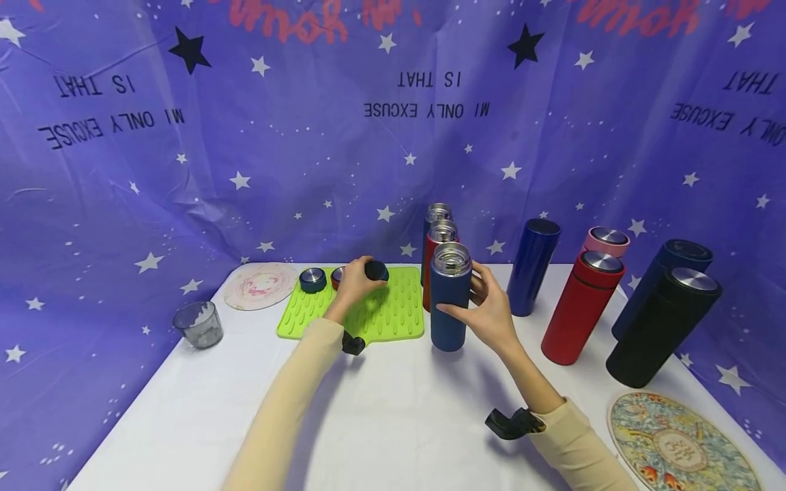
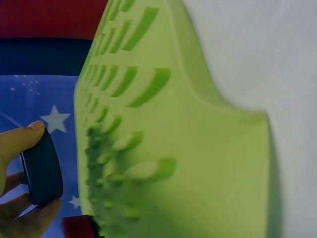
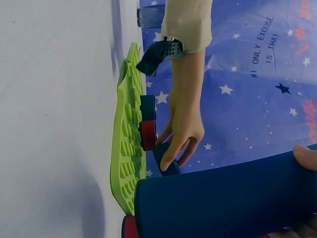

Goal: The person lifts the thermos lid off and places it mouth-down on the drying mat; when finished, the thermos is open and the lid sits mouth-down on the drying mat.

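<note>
My left hand [image 1: 355, 283] pinches a dark blue bottle lid [image 1: 376, 271] over the green silicone mat [image 1: 402, 310]. In the left wrist view, thumb and fingers grip the rim of this lid [image 2: 43, 168], which is tilted on its side. My right hand [image 1: 491, 314] holds a lidless dark blue thermos bottle [image 1: 448, 314] upright, thumb at its front and fingers behind. A blue lid [image 1: 313, 279] and a red lid [image 1: 336, 276] sit on the mat, left of the held one. Behind the held bottle stand a lidless red bottle [image 1: 428, 273] and a lidless blue bottle [image 1: 426, 232].
On the right stand lidded bottles: blue [image 1: 533, 269], red [image 1: 580, 310], pink [image 1: 598, 239], dark blue [image 1: 645, 290] and black [image 1: 657, 334]. A patterned round mat [image 1: 706, 436] lies front right. At left are a glass cup [image 1: 201, 326] and a pale round mat [image 1: 260, 286].
</note>
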`<state>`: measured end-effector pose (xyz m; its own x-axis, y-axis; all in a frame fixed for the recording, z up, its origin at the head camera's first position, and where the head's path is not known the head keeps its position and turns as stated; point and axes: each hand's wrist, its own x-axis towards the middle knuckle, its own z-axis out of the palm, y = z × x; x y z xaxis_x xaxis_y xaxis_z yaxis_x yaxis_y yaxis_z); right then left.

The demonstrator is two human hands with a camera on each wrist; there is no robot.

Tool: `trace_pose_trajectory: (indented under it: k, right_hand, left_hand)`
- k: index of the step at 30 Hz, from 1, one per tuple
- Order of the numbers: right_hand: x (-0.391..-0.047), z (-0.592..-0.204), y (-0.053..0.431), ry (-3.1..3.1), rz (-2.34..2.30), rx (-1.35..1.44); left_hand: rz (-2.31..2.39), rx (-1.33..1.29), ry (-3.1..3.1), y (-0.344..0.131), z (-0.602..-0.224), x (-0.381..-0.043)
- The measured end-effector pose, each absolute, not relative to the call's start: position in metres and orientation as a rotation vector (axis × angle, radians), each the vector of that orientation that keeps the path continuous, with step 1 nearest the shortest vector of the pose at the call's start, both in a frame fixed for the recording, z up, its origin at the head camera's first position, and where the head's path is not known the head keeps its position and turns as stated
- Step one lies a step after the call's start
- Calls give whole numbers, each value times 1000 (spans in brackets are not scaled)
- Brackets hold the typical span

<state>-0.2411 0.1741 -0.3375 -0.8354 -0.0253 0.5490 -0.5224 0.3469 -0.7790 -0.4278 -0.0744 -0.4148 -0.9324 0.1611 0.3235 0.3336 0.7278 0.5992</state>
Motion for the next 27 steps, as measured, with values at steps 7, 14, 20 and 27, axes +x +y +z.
trace_pose_trajectory:
  k: [7, 14, 20, 27]
  right_hand:
    - [-243, -343, 172, -2125, 1530, 496]
    - [-245, -346, 173, -2111, 1548, 498]
    - [-247, -347, 173, -2111, 1551, 492]
    - [-251, -349, 177, -2093, 1550, 481]
  left_hand:
    - [-1015, -288, -2700, -68, -430, -434]
    - [-985, -183, -2726, -63, -438, -434]
    - [-921, -163, -2728, -59, -441, -437]
    - [-902, -205, -2706, -58, -443, -436]
